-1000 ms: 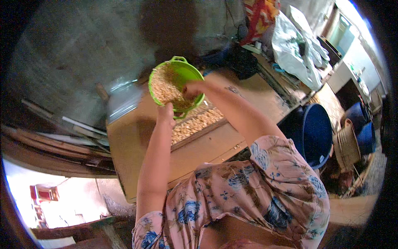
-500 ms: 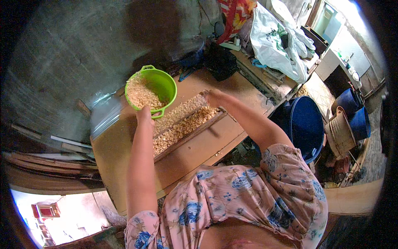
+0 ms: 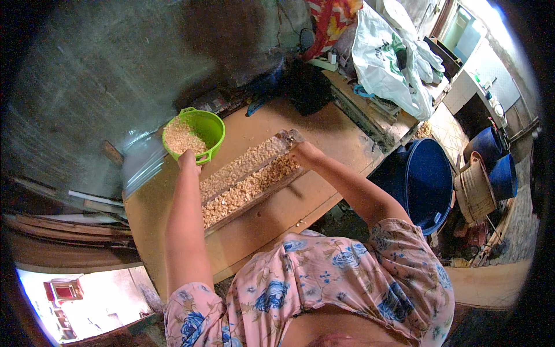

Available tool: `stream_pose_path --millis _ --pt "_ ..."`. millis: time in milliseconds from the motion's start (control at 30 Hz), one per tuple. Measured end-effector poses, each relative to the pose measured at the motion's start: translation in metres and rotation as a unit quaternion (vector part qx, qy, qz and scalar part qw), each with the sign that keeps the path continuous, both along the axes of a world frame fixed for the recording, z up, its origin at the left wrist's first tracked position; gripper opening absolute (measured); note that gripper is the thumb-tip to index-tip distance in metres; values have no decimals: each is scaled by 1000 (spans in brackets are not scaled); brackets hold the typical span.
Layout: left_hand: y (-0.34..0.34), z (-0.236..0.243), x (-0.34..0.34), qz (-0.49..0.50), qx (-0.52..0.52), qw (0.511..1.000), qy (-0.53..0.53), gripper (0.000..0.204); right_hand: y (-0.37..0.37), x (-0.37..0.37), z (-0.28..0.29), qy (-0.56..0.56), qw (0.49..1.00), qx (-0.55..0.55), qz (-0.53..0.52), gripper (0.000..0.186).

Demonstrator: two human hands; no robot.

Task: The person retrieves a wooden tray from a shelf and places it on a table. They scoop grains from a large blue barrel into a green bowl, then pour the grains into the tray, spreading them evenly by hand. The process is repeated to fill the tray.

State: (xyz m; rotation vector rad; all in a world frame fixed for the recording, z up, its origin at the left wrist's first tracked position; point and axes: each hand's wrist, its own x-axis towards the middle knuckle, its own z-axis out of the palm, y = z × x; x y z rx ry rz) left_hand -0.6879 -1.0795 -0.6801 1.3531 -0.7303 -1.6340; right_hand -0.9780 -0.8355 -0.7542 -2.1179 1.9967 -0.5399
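My left hand [image 3: 189, 161] grips the near handle of a lime-green two-handled bowl [image 3: 215, 132] above the table's left part. Pale crumbly pieces [image 3: 182, 139] are heaped on the bowl's left side. A long, narrow wooden trough [image 3: 254, 200] lies slantwise on the table, with two rows of pale crumbly pieces [image 3: 250, 183] split by a thin divider. The far row looks finer and paler than the near one. My right hand [image 3: 306, 155] is at the trough's right end, its fingers curled down at the near row; the fingertips are hidden.
Stacked clear plastic [image 3: 144, 165] stands at the table's left edge, by the grey wall. A black bag [image 3: 306, 87] and a white plastic bag [image 3: 381, 63] lie at the back. A big blue barrel [image 3: 429, 185] stands right of the brown table [image 3: 341, 139]. Loose crumbs dot the table.
My left hand has moved the bowl left and slightly down in view, away from the trough. My right hand has shifted slightly right and nearer, uncovering the trough's far right end.
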Motion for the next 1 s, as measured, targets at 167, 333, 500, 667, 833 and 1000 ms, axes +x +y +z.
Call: stream_pose_path --millis 167,333,500,667,833,1000 --pt "-16 -19 17 12 4 1000 -1 42 8 33 62 -268 932 77 -231 17" --pt "-21 -27 2 -8 -12 1000 -9 44 1 7 20 -36 993 4 -114 18" --pt "-46 -53 21 -19 -8 999 -35 44 9 40 50 -139 971 14 -192 19" --pt "-41 -48 14 -20 5 1000 -14 40 14 6 11 -4 976 121 -179 21" --pt "-14 -19 6 -9 3 1000 -9 37 35 17 -3 -101 975 69 -185 16" --pt "-26 -30 15 -7 -17 1000 -19 37 21 11 -12 -13 982 54 -178 11"
